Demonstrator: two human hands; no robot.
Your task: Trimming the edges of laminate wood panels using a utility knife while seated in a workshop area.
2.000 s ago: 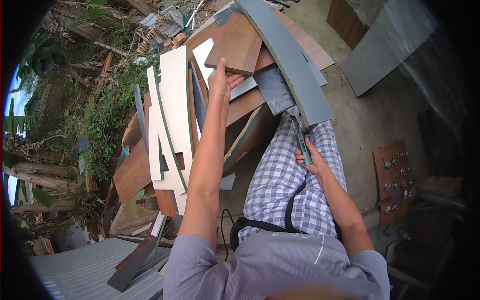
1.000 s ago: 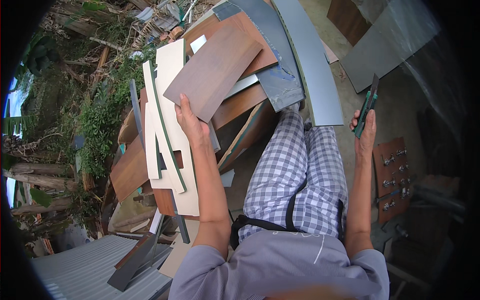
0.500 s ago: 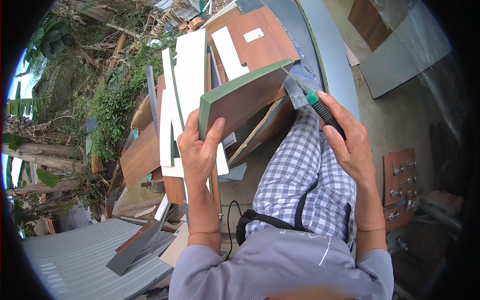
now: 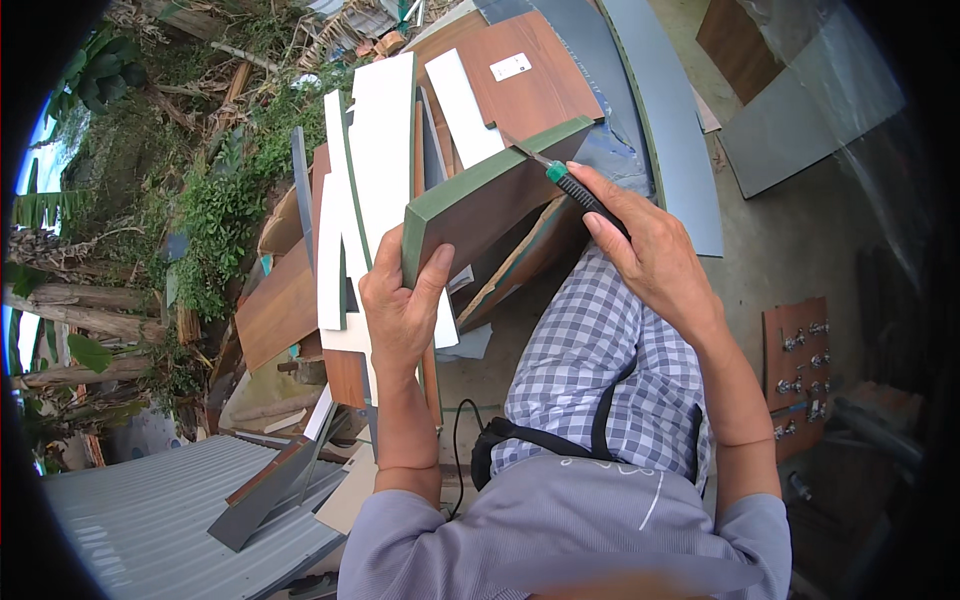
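My left hand (image 4: 402, 300) grips the near end of a brown wood-grain board (image 4: 490, 210) with green edges, thumb on its brown face. The board is held tilted on edge, its far end pointing up and to the right. In my right hand (image 4: 640, 245) is a utility knife (image 4: 590, 197) with a black ribbed handle and a green collar. Its thin blade reaches across the board's green long edge, around the middle of its length. Whether the blade tip touches the edge I cannot tell.
White panels (image 4: 385, 130) and a brown board (image 4: 530, 75) are stacked beyond my hands. Corrugated grey sheeting (image 4: 150, 510) is at lower left, plants (image 4: 210, 210) at left. A grey panel (image 4: 800, 130) and a brown board with metal fittings (image 4: 795, 375) lie on the right.
My right hand has moved left with the knife, so the blade shifted from the board's far end toward its middle. My left hand and the board have barely moved.
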